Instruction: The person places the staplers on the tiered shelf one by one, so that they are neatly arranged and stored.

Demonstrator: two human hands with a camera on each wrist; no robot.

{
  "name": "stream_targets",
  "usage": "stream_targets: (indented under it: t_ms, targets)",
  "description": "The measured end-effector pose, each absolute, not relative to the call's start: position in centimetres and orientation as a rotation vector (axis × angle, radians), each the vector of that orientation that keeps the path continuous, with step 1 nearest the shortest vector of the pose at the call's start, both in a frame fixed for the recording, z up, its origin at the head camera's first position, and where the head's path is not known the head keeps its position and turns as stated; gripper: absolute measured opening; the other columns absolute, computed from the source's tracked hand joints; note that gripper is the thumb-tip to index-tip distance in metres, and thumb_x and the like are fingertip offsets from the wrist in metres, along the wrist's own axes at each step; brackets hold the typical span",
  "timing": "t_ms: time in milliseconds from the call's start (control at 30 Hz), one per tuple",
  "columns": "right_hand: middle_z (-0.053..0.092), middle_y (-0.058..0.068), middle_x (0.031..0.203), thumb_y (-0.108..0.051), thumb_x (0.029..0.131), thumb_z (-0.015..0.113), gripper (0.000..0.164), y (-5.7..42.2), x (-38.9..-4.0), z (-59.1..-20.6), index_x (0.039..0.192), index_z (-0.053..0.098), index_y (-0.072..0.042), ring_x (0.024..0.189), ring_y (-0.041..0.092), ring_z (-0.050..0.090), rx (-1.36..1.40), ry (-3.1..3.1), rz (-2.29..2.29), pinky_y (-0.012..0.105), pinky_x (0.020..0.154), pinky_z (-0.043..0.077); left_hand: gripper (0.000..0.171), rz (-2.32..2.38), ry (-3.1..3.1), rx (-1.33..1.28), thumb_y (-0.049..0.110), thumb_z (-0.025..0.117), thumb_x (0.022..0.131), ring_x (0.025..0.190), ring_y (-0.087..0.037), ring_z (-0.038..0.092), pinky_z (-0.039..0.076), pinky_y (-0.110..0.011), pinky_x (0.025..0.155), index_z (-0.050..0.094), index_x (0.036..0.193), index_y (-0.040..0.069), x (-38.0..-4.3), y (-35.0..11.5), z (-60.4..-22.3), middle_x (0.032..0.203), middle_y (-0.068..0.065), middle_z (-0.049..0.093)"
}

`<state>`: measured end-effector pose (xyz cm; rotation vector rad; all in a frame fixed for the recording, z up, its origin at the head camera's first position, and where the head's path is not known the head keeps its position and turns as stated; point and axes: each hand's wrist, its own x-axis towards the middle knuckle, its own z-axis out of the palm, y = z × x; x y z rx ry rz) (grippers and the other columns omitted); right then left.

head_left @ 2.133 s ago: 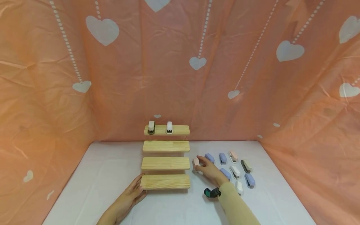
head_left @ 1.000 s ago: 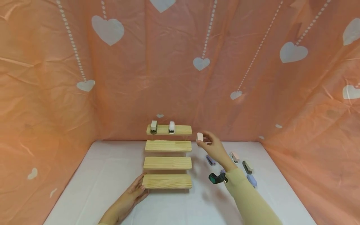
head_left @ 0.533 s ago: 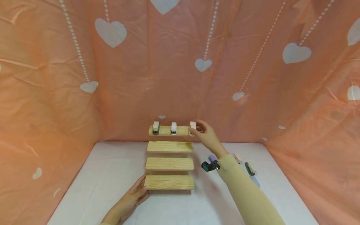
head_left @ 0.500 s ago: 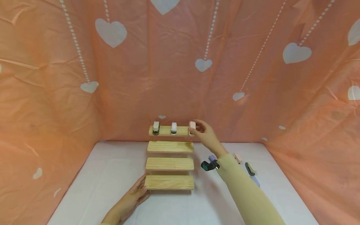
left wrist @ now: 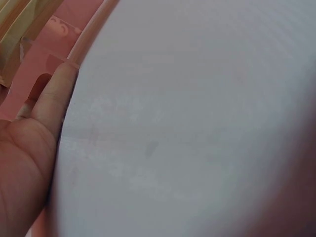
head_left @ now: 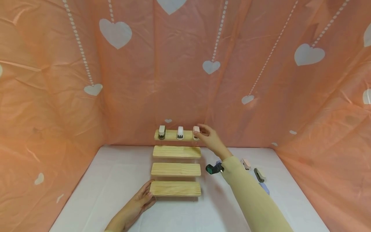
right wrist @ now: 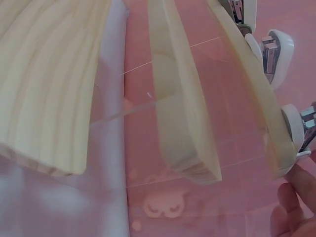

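Observation:
A stepped display rack (head_left: 175, 188) of wooden boards with clear side supports stands on the white table. My left hand (head_left: 138, 202) grips the left end of its lowest board, thumb in front and fingers behind. At the right end of the top board, my right hand (head_left: 211, 138) pinches a small pale pink stapler (head_left: 196, 129) between thumb and fingers. The right wrist view shows that stapler's base (right wrist: 295, 127) against the board. Left of it on the same board stand a white stapler (head_left: 180, 132) and a beige and dark grey stapler (head_left: 161, 132).
On the table to the right lie a pink stapler (head_left: 246, 164), a grey-green stapler (head_left: 259, 175) and a blue stapler (head_left: 264, 188), partly behind my right sleeve (head_left: 252, 193). A peach curtain (head_left: 185, 80) with hearts closes off the back and sides.
My right hand has lifted the pink stapler from the table beside the rack, brought it up to the top board and slid it slightly left. My left hand keeps its grip on the rack.

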<state>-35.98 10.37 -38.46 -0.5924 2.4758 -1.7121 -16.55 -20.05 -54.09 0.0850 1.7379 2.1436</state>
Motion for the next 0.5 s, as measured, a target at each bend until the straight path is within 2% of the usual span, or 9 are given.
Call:
stream_targets:
  t_ms: [233, 500]
  targets:
    - [0.055, 0.005, 0.132, -0.048, 0.09, 0.065, 0.067, 10.34, -36.06, -38.88, 0.145, 0.044, -0.017, 0.119, 0.022, 0.052, -0.6, 2.499, -1.706, 0.043, 0.102, 0.046, 0.073, 2.138, 1.736, 0.098, 0.03, 0.05, 0.101, 0.142, -0.041, 0.016, 0.039, -0.032, 0.108, 0.003, 0.157, 0.021, -16.54, -20.08, -54.11, 0.156, -0.028, 0.005]
    - [0.048, 0.007, 0.141, -0.048, 0.088, 0.067, 0.072, 10.79, -35.65, -38.97, 0.149, 0.038, -0.02, 0.124, 0.027, 0.048, -0.611, 2.537, -1.657, 0.047, 0.105, 0.043, 0.075, 2.141, 1.739, 0.111, 0.03, 0.051, 0.101, 0.142, -0.041, 0.015, 0.039, -0.032, 0.108, 0.003, 0.157, 0.02, -16.54, -20.11, -54.35, 0.155, -0.029, 0.004]
